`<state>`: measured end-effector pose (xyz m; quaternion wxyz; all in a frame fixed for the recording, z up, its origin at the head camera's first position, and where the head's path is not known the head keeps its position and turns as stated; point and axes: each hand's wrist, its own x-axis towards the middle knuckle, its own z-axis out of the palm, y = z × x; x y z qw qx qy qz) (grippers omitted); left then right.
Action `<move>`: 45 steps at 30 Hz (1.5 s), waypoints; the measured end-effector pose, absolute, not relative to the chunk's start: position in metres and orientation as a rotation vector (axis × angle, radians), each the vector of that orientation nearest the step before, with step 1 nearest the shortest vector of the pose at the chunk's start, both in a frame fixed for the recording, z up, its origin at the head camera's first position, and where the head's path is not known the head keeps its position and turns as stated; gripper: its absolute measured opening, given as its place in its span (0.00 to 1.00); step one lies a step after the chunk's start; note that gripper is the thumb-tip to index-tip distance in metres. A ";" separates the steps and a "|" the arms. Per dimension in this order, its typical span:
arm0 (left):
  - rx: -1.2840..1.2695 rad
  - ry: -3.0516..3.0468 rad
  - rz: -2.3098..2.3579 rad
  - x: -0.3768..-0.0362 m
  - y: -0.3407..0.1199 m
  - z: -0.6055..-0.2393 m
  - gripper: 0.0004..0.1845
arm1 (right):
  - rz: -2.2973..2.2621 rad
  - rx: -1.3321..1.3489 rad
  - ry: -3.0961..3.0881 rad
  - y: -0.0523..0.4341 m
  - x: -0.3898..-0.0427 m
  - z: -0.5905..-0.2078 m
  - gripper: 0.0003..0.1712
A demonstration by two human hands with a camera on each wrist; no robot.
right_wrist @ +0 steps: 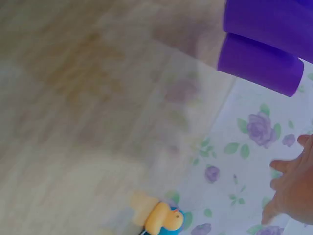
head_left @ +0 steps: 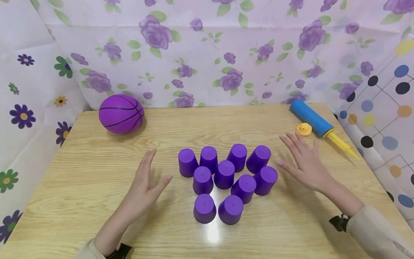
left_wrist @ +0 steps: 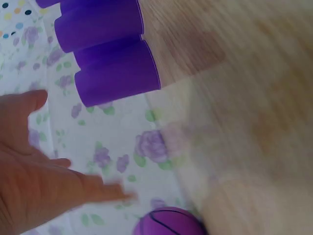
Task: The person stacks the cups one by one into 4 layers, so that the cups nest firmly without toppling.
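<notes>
Several purple cups (head_left: 224, 175) stand upside down in a loose cluster at the middle of the table. To their left my left hand (head_left: 143, 189) hovers with fingers extended and thumb apart, touching nothing. My right hand (head_left: 305, 163) is spread to the right of the cups, also holding nothing. In the left wrist view a purple cup (left_wrist: 117, 73) is near the left hand (left_wrist: 44, 181), with a gap between them. The right wrist view shows a cup (right_wrist: 261, 63) apart from the right hand (right_wrist: 296, 186).
A purple ball (head_left: 121, 114) with black lines sits at the back left of the wooden table (head_left: 81, 172). At the back right are a yellow toy duck (head_left: 304, 129) and a blue pump (head_left: 312, 118) with a yellow nozzle. A flowered cloth (head_left: 207, 64) hangs behind.
</notes>
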<state>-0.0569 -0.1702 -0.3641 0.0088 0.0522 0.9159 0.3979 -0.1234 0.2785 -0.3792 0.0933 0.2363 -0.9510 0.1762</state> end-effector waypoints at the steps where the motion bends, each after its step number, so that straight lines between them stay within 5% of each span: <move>1: 0.193 2.862 1.301 -0.059 -0.168 -0.363 0.44 | 0.541 0.727 -2.810 0.276 -0.126 -0.378 0.43; 10: 0.409 2.893 1.523 -0.081 -0.145 -0.345 0.37 | 0.732 0.886 -2.819 0.247 -0.141 -0.355 0.46; 19: 0.523 2.845 1.490 -0.108 -0.127 -0.321 0.35 | 0.662 1.161 -2.856 0.203 -0.150 -0.335 0.38; 33: 0.462 2.818 1.230 -0.121 -0.113 -0.326 0.42 | 0.433 1.461 -2.948 0.122 -0.167 -0.319 0.33; 45: 0.542 2.800 1.328 -0.122 -0.113 -0.345 0.34 | 0.400 1.472 -2.915 0.100 -0.169 -0.322 0.26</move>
